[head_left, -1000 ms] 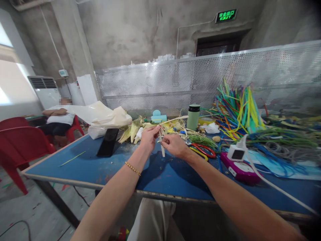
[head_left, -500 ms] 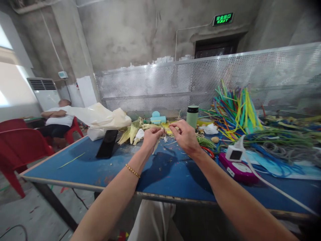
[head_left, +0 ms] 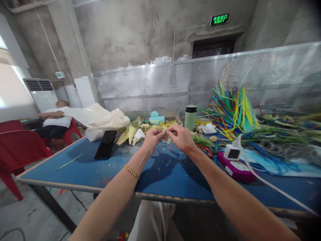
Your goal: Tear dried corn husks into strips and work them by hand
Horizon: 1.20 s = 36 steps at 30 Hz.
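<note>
Fingers of left hand and right hand: pinched narrow on small piece, mostly hidden | piece: between the two hands, above table | beyond: pale husks, green bottle | left: black phone

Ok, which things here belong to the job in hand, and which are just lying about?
Job, it seems: left hand, right hand, mostly hidden piece between them, perhaps pale dried husks.
Lying about, apparently: phone, green flask, purple box, crumpled white wad.
</note>
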Each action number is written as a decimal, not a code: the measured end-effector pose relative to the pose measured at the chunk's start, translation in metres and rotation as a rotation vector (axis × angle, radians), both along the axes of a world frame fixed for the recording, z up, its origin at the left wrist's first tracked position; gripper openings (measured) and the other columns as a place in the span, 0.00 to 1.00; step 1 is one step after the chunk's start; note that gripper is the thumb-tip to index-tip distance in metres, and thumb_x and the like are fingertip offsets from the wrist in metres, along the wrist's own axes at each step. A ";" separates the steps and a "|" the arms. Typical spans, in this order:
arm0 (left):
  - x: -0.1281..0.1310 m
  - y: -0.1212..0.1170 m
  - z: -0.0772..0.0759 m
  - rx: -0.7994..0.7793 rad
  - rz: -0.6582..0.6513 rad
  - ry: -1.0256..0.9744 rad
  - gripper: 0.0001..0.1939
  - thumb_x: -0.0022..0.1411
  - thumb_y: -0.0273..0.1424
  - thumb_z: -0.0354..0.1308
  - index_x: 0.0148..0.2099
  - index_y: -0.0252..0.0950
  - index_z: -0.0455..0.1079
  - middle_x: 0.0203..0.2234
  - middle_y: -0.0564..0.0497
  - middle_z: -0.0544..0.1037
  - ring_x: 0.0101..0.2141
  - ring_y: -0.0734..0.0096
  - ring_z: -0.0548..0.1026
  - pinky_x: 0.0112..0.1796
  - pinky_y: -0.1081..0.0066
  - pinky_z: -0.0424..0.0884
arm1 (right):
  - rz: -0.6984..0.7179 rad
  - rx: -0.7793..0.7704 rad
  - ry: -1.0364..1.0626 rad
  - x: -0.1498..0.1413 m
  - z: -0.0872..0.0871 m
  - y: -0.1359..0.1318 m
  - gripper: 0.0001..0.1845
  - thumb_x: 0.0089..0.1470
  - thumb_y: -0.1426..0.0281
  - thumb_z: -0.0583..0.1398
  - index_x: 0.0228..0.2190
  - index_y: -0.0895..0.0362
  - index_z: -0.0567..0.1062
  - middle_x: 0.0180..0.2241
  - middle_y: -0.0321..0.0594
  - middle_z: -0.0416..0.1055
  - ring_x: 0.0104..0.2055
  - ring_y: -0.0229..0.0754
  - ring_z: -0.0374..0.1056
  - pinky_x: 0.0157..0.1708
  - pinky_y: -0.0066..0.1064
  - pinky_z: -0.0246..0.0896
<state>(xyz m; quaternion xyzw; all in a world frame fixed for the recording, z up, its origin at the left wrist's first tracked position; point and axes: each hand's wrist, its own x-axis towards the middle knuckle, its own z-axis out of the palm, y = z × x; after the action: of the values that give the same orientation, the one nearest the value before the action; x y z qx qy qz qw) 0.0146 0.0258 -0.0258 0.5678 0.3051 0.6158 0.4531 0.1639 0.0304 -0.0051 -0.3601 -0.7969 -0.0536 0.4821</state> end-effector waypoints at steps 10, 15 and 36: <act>0.002 -0.004 0.002 -0.058 -0.084 -0.108 0.09 0.48 0.30 0.65 0.27 0.30 0.70 0.20 0.51 0.72 0.22 0.77 0.68 0.27 0.74 0.61 | 0.048 -0.051 -0.006 0.001 0.003 -0.002 0.04 0.53 0.74 0.60 0.27 0.58 0.75 0.27 0.39 0.73 0.29 0.38 0.66 0.31 0.28 0.57; 0.004 -0.005 0.002 -0.074 -0.064 -0.155 0.07 0.47 0.27 0.64 0.24 0.30 0.69 0.19 0.51 0.71 0.21 0.78 0.67 0.27 0.74 0.60 | 0.059 -0.049 -0.030 0.002 0.005 -0.002 0.05 0.52 0.75 0.60 0.25 0.58 0.74 0.26 0.38 0.72 0.29 0.38 0.65 0.31 0.28 0.55; -0.003 -0.004 0.003 -0.136 -0.063 -0.100 0.14 0.44 0.36 0.68 0.27 0.31 0.70 0.20 0.52 0.71 0.21 0.78 0.67 0.23 0.74 0.56 | 0.026 -0.047 -0.102 0.003 0.003 -0.001 0.06 0.53 0.74 0.60 0.25 0.58 0.73 0.27 0.39 0.72 0.29 0.39 0.65 0.32 0.29 0.55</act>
<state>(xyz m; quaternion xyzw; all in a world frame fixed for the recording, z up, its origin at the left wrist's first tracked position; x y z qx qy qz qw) 0.0116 0.0222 -0.0225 0.5133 0.3053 0.6069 0.5244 0.1669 0.0297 -0.0019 -0.3575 -0.8262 -0.0468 0.4329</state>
